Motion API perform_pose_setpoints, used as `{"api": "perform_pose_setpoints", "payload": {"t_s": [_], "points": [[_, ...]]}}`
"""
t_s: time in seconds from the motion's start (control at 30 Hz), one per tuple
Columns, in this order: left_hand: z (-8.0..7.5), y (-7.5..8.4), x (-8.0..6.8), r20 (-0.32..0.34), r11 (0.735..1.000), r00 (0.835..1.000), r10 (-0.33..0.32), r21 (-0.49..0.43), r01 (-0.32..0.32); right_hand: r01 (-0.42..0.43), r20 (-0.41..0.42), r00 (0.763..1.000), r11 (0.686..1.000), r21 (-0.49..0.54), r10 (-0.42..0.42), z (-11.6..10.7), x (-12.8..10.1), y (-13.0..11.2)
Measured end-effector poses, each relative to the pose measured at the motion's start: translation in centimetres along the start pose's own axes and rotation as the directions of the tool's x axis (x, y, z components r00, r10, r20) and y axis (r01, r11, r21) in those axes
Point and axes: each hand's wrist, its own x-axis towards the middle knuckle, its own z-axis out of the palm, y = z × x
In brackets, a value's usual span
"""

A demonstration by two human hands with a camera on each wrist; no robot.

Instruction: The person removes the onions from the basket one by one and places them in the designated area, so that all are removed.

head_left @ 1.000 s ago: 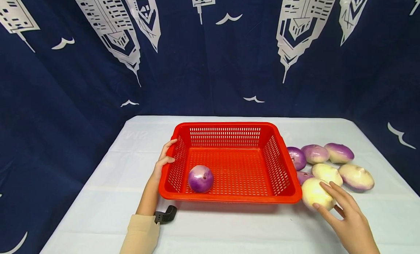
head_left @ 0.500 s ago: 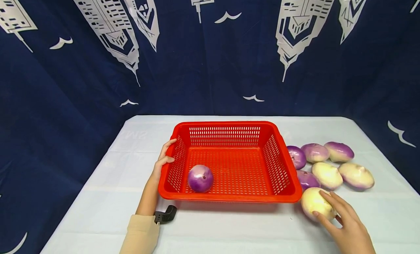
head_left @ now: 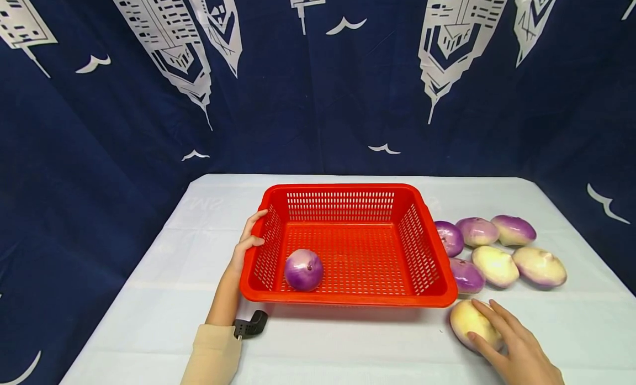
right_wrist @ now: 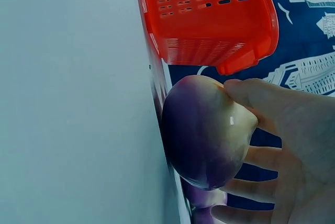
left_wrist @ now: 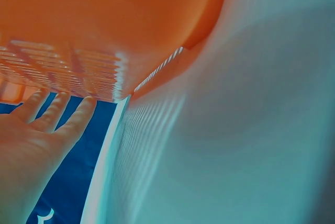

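A red slotted basket (head_left: 348,247) is taken as the reference; it stands on the white-covered bench (head_left: 149,318). One purple onion (head_left: 303,270) lies inside the basket, toward its near-left corner.

The left hand (head_left: 247,242) is set against the basket's left wall, with the thumb and a finger curled over the rim; the basket is steadied by it. In the left wrist view the remaining fingers (left_wrist: 57,111) are seen extended along the slotted wall.

The right hand (head_left: 507,341) is placed on a pale turnip (head_left: 472,324) resting on the bench just off the basket's near-right corner. The right wrist view shows the thumb and fingers wrapped round the turnip (right_wrist: 207,130), so a grip is judged to be established, though the turnip is not yet lifted clear of the bench.

Five more turnips (head_left: 497,247) are grouped on the bench to the right of the basket, the nearest of them touching or almost touching its right wall.

The step in hand is judged to be the pick-up of the pale turnip. The next move calls for a lift high enough to clear the near-right rim, a carry leftward over the basket floor, and a release on open floor, clear of the onion. The left hand's hold should be maintained so that the basket is not shifted.
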Motion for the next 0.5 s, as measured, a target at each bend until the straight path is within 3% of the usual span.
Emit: {"api": "perform_pose_setpoints", "payload": {"t_s": [0.23, 0.37, 0.5], "points": [[-0.1, -0.1, 0.1, -0.001, 1.000, 1.000, 0.009, -0.012, -0.009, 0.024, -0.082, 0.996, 0.999, 0.035, -0.021, 0.3, -0.2, -0.2], [-0.2, -0.3, 0.2, -0.002, 1.000, 1.000, 0.009, -0.023, -0.009, -0.016, -0.060, 0.998, 1.000, 0.023, 0.018, -0.3, -0.2, -0.4], [-0.2, -0.3, 0.2, 0.001, 0.999, 1.000, 0.020, -0.029, -0.020, -0.023, -0.107, 0.994, 1.000, 0.000, 0.023, -1.1, -0.2, -0.9]]}}
